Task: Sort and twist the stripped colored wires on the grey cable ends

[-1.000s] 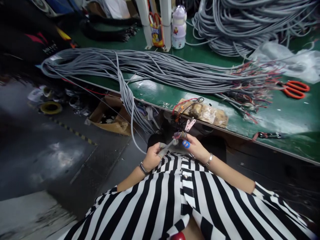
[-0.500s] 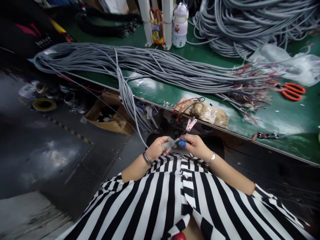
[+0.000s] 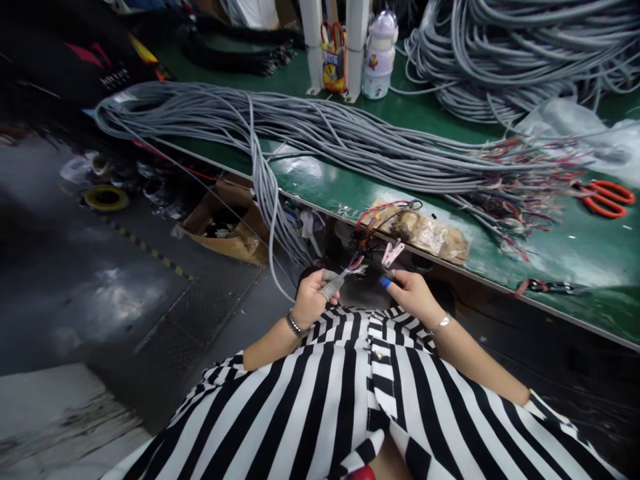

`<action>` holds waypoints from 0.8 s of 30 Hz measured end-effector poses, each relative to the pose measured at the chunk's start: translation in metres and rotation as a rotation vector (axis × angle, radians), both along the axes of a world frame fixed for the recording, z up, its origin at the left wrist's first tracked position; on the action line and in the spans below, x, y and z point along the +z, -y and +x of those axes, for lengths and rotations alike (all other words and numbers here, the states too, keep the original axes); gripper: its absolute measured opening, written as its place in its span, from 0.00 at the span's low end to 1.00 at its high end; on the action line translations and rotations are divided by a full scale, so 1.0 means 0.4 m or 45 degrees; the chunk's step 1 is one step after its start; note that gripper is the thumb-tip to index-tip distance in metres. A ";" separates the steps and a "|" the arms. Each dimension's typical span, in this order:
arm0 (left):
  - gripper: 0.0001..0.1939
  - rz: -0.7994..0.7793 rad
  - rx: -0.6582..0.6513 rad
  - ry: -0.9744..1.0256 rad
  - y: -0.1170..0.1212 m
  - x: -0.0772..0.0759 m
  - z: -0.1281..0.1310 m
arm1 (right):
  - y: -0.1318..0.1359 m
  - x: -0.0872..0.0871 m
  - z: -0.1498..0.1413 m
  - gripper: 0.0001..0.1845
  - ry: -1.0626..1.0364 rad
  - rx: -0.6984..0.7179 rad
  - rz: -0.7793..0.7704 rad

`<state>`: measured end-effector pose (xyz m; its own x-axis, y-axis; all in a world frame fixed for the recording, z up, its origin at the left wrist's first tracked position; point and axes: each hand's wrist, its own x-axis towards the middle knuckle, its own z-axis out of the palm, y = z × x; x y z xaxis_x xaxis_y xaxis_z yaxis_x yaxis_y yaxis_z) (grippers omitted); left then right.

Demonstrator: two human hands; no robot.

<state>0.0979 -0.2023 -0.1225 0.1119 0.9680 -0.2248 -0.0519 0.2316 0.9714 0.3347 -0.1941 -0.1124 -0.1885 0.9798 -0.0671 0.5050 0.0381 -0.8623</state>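
free gap between wires (image 3: 355,263) and clip (image 3: 393,253)

Lilac bottle (image 3: 379,60) beside post (image 3: 357,50); open cardboard box (image 3: 223,249)

On the flat green tabletop (image 3: 575,257), orange loop-handled scissors (image 3: 615,199) lie right of the long grey plastic cable bundle (image 3: 345,133).

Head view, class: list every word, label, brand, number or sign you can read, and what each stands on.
No text reads with certainty.
Black item, upper left: white lettering, too blurred.
Yellow pouch: lettering, too blurred.
Bottle: small pictures; any words too small.
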 end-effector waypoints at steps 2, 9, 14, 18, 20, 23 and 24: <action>0.18 0.019 0.043 -0.017 -0.001 0.001 -0.004 | 0.009 0.017 -0.002 0.20 0.029 0.014 0.112; 0.16 0.011 -0.047 -0.114 0.010 0.015 0.012 | 0.051 0.053 -0.062 0.12 0.225 0.124 0.525; 0.14 0.044 -0.159 -0.129 0.021 0.025 0.021 | 0.044 0.039 -0.086 0.17 0.486 0.167 0.765; 0.14 0.056 -0.210 -0.160 0.025 0.020 0.019 | 0.031 0.029 -0.085 0.16 0.485 0.333 0.679; 0.13 0.019 -0.192 -0.136 0.024 0.017 0.017 | 0.027 0.019 -0.078 0.13 0.412 0.418 0.688; 0.14 -0.047 -0.105 -0.034 0.022 0.013 0.011 | 0.024 0.002 -0.059 0.11 0.388 0.379 0.670; 0.16 -0.068 -0.069 0.009 0.021 0.012 0.009 | 0.025 -0.002 -0.052 0.10 0.407 0.320 0.638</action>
